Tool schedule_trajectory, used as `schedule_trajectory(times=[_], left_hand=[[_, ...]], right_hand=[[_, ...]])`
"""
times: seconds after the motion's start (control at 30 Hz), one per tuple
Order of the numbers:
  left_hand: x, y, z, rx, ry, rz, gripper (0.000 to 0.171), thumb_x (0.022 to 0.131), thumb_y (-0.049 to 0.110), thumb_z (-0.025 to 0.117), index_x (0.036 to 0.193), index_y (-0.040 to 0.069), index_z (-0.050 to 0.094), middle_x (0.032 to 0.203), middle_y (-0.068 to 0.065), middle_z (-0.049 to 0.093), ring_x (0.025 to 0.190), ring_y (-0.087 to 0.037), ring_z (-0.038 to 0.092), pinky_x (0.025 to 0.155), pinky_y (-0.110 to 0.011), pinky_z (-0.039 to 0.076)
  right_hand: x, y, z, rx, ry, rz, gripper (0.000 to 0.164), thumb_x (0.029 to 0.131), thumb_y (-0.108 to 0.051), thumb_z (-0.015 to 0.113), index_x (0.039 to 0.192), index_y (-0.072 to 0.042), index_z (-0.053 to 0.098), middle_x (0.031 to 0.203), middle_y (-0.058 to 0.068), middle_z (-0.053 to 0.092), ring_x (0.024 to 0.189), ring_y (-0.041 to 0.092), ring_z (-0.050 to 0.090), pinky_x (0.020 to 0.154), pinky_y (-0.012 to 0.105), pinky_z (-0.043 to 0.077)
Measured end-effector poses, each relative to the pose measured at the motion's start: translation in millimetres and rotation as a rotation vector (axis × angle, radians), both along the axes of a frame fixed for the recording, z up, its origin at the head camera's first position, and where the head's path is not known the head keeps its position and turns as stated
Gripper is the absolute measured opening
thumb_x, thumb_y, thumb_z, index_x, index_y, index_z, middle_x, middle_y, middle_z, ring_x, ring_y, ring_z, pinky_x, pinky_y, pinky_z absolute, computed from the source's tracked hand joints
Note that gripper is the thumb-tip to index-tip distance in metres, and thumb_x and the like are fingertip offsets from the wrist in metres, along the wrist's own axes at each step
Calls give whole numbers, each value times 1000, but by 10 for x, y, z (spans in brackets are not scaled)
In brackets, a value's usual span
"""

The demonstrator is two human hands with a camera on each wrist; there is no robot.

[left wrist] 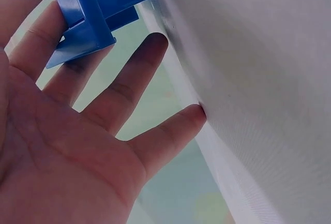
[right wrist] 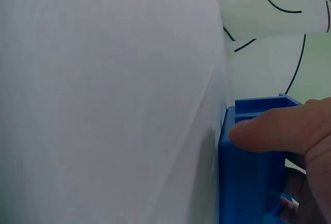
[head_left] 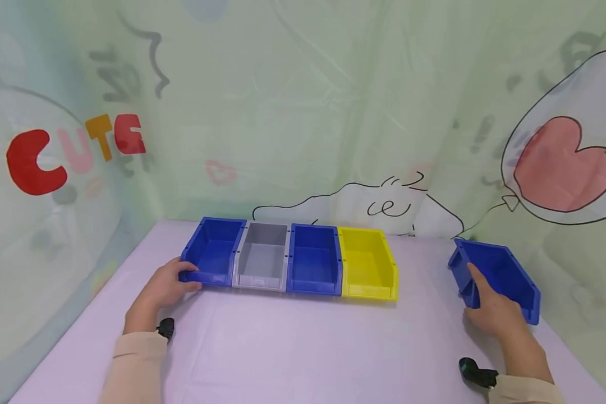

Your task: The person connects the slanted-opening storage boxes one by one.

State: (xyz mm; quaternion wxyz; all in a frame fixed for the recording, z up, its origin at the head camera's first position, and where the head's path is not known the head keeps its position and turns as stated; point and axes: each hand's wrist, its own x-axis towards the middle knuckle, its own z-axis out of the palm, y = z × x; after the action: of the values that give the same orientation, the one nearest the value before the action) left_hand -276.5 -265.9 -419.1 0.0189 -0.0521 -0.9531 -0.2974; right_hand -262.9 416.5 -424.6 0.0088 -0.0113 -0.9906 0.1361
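Observation:
Four-in-a-row stands a line of storage bins: a blue bin (head_left: 214,278) at the left end, then a grey bin (head_left: 259,281), another blue bin (head_left: 314,286) and a yellow bin (head_left: 370,292). My left hand (head_left: 164,286) grips the front left corner of the end blue bin, its other fingers spread in the left wrist view. Apart from the row, at the right, a separate blue bin (head_left: 532,306) sits angled. My right hand (head_left: 497,311) holds its left wall, index finger stretched along it; the thumb (right wrist: 248,133) presses its side in the right wrist view.
A pale cloth covers the table (head_left: 308,348). Behind and beside it hangs a printed curtain (head_left: 308,112) with letters and a heart balloon. The separate bin stands close to the right table edge, with a gap between it and the yellow bin.

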Motion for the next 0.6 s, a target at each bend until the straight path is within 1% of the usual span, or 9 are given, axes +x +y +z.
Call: schedule_trajectory(times=[0.1, 0.2, 0.3, 0.43, 0.57, 0.6], left_hand=[[-9, 3, 8, -4, -22, 6, 42, 90, 19, 78, 124, -2, 66, 152, -39, 41, 141, -60, 38, 115, -70, 35], [0, 7, 0, -5, -41, 14, 42, 91, 20, 77, 125, -1, 66, 153, -39, 40, 142, -60, 36, 115, -70, 34], [5, 1, 7, -2, -44, 22, 42, 91, 21, 78, 125, -1, 67, 154, -38, 39, 142, -60, 36, 115, -70, 34], [3, -17, 11, 1, -36, 25, 41, 90, 20, 78, 123, -1, 67, 154, -39, 38, 142, -60, 36, 115, -71, 34], [-11, -20, -12, 11, -27, 15, 40, 90, 19, 78, 122, -1, 67, 154, -39, 39, 142, -60, 37, 116, -70, 34], [-15, -19, -16, 12, -28, 14, 40, 90, 19, 78, 122, -1, 67, 154, -39, 39, 142, -60, 37, 116, -70, 34]], right_hand=[[5, 19, 11, 5, -11, 12, 110, 91, -21, 73, 164, -11, -9, 135, 52, 43, 113, 74, 47, 96, 85, 29], [1, 29, 21, 6, -20, 13, 112, 90, -23, 75, 164, -10, -9, 135, 52, 43, 113, 73, 48, 96, 84, 30], [-5, 24, 44, 7, -27, 19, 114, 90, -24, 76, 164, -9, -9, 134, 53, 43, 107, 69, 54, 92, 81, 37], [-12, 0, 76, 7, -33, 24, 115, 90, -27, 78, 164, -9, -8, 134, 53, 43, 99, 63, 58, 83, 76, 48], [5, -4, 88, 17, -39, 24, 116, 89, -28, 79, 163, -8, -8, 134, 53, 43, 96, 59, 60, 81, 74, 50], [10, -3, 87, 20, -40, 25, 116, 89, -28, 79, 163, -8, -8, 134, 52, 43, 93, 56, 61, 81, 74, 50]])
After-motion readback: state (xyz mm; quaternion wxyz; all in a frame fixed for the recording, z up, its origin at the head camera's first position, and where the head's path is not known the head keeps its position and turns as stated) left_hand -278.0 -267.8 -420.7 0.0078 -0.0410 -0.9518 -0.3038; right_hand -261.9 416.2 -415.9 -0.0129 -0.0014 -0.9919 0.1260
